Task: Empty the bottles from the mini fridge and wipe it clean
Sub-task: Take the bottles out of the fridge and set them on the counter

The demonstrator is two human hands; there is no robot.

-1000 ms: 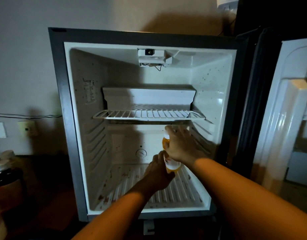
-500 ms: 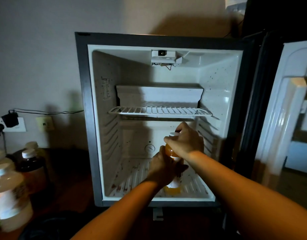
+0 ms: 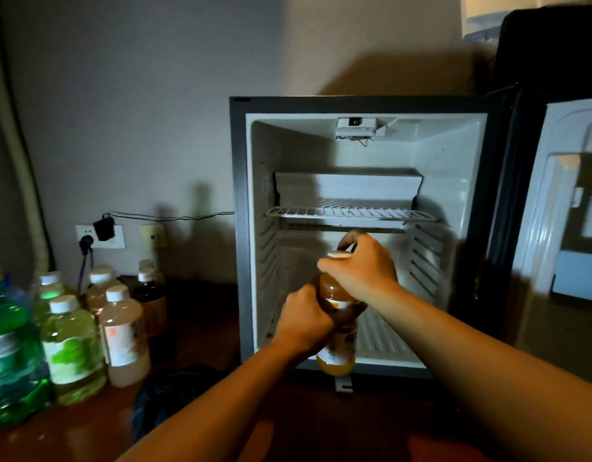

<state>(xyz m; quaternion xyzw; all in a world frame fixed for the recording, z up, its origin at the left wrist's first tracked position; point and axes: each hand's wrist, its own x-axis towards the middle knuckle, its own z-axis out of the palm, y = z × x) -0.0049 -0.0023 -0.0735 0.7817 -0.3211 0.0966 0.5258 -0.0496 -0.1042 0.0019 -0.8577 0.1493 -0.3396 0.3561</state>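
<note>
An orange juice bottle (image 3: 336, 356) with a white cap is held upright in front of the open mini fridge (image 3: 241, 228). My left hand (image 3: 304, 320) grips its middle from the left. My right hand (image 3: 363, 268) grips its neck just under the cap. Inside, the fridge shows a white wire shelf (image 3: 351, 213) and a ribbed floor with dark specks; no other bottle shows in it. Its door (image 3: 568, 208) stands open at the right.
Several bottles (image 3: 71, 341) with white caps stand on the dark wooden surface at the left, beside a green jug (image 3: 7, 348). A dark cloth (image 3: 174, 388) lies near them. A wall socket (image 3: 99, 236) with plugs and a cable sits behind.
Both hands have pulled the orange bottle out of the fridge toward me and slightly left. My view has swung left, bringing more of the bottles at the left into view.
</note>
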